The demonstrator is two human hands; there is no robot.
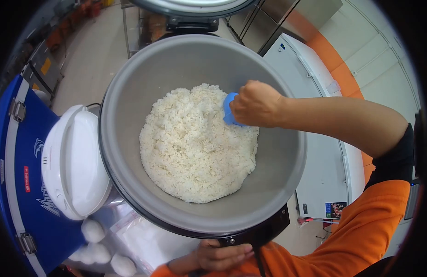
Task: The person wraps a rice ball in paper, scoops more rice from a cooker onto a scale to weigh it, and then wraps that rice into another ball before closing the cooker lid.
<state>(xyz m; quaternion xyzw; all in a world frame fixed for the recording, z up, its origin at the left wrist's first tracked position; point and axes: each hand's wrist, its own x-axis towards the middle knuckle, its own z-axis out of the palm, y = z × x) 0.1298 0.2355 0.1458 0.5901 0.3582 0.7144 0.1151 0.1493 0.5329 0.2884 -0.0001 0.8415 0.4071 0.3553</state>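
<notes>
A large mound of cooked white rice fills the bottom of the grey inner pot of a big rice cooker. Its lid stands raised at the far side. My right hand is closed in a fist around a blue scoop. The scoop's lower part meets the rice near the right wall, and its handle is hidden in my fist. My left hand is at the near side of the cooker, fingers together and curled against its black front edge.
Left of the cooker are a white lidded container and a blue cooler box. Several white rounded lumps lie near clear plastic bags. A white chest freezer stands to the right; steel cabinets are behind.
</notes>
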